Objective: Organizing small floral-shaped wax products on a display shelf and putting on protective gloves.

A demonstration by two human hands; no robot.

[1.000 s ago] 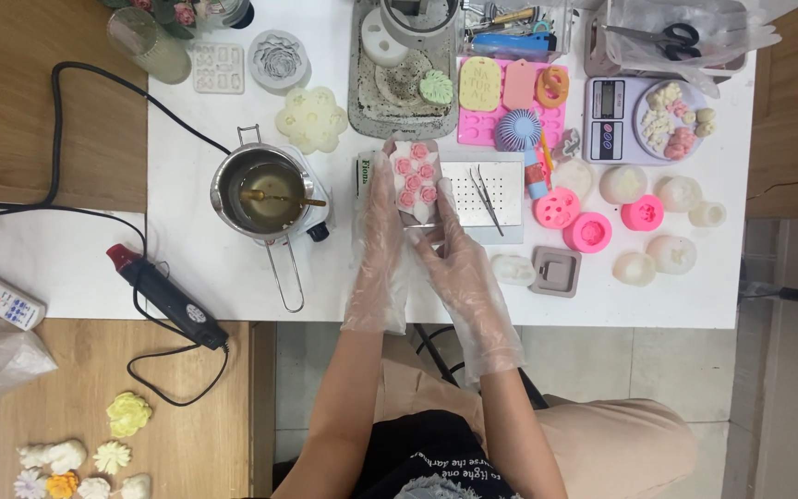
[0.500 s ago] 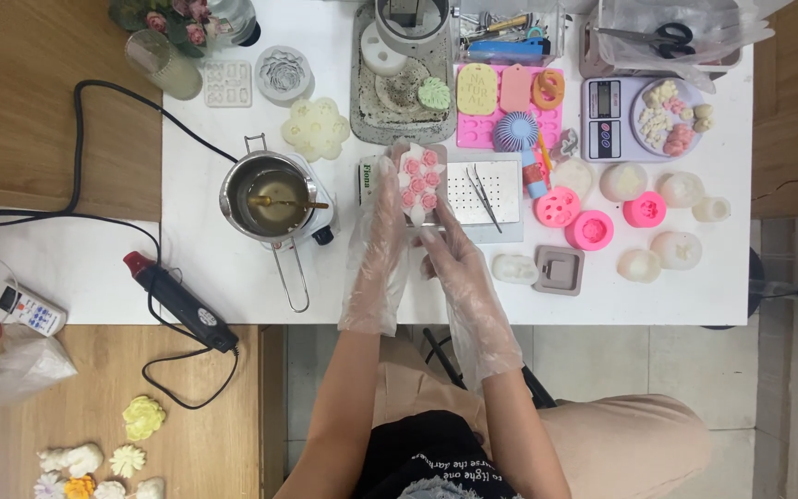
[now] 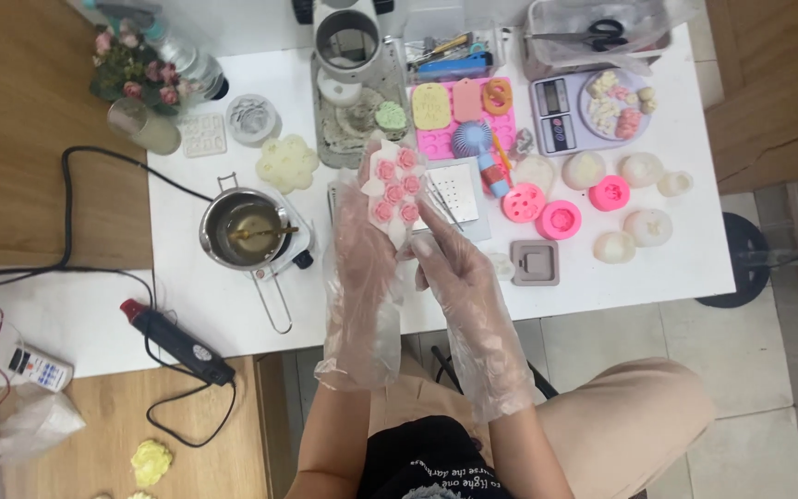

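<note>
Since the earlier frames the white slab with pink rosettes has been lifted off the perforated plate and now lies raised in the left hand, tilted toward the camera; the view has also shifted, so the bench sits higher in frame. Both hands wear loose clear gloves. The left hand's fingers are spread flat beneath the slab as a cradle; the right hand has its fingers narrowed at the slab's lower right edge, touching it. Whether they pinch the edge or only steady it cannot be told.

Handling, as a judgement: the slab looks brittle at its scalloped rim, so support should stay broad under its middle, with the right fingers pressing lightly on the edge and never on the rosettes. Keep it above the bench rather than over the melting pot to the left.

Packages and labels: a flat carton with green lettering on its white side lies under the plate's left edge. A grey scale with a small display stands at upper right. A clear tub holding scissors sits behind it. A white remote with coloured buttons lies far left.
</note>
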